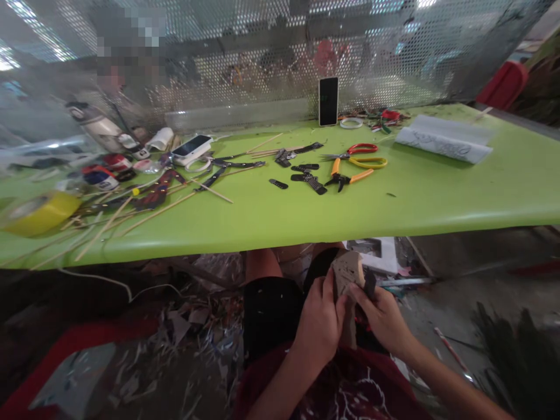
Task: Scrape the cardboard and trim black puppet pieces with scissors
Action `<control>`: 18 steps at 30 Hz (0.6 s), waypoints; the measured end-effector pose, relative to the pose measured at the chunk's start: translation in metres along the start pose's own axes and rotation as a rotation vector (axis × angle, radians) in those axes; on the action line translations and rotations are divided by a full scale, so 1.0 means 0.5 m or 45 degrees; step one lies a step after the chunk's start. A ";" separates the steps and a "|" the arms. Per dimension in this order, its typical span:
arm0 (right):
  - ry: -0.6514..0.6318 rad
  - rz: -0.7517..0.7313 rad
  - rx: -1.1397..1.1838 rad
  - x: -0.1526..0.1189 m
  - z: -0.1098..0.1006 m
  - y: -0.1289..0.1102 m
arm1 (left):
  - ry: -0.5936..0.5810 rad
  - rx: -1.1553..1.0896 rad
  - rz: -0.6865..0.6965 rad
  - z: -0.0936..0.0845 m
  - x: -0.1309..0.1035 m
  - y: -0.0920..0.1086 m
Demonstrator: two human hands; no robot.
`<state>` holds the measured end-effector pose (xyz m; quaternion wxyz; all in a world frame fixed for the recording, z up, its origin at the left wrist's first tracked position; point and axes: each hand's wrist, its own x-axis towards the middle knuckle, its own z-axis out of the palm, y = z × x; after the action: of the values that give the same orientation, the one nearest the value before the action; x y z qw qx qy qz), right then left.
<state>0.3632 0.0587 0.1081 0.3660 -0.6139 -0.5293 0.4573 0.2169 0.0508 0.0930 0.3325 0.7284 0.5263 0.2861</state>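
Observation:
Below the table's front edge, over my lap, my left hand (321, 312) is closed on a grey-brown flat piece (345, 271), which looks like cardboard with small dark marks. My right hand (381, 315) grips the same piece from the other side, thumb pressed on its face. A short dark strip (370, 282) sticks up by the right fingers; whether they pinch it I cannot tell. On the table ahead lie orange-handled cutters (343, 176), scissors (356, 157) with red and yellow handles, and several black strips (310, 179).
The green table (271, 224) spans the view. At left are yellow tape (41, 213), thin sticks (157, 213) and a white phone-like device (191, 148). A phone (328, 101) stands against the mesh screen. Rolled paper (444, 140) lies at right. Scraps litter the floor.

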 end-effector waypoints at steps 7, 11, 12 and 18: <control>-0.252 -0.151 -0.195 0.020 -0.039 0.012 | -0.198 -0.202 0.006 -0.011 -0.007 0.006; -0.355 -0.058 -0.158 0.020 -0.047 0.005 | -0.196 -0.214 0.044 -0.005 -0.010 0.004; -0.371 -0.045 -0.138 0.019 -0.048 0.006 | -0.199 -0.199 0.051 -0.005 -0.010 0.003; -0.359 -0.013 -0.072 0.017 -0.048 0.030 | -0.213 -0.158 0.082 -0.009 -0.004 -0.001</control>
<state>0.3909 0.0651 0.1000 0.2730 -0.5509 -0.5911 0.5221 0.2126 0.0496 0.0951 0.4103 0.7444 0.4543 0.2667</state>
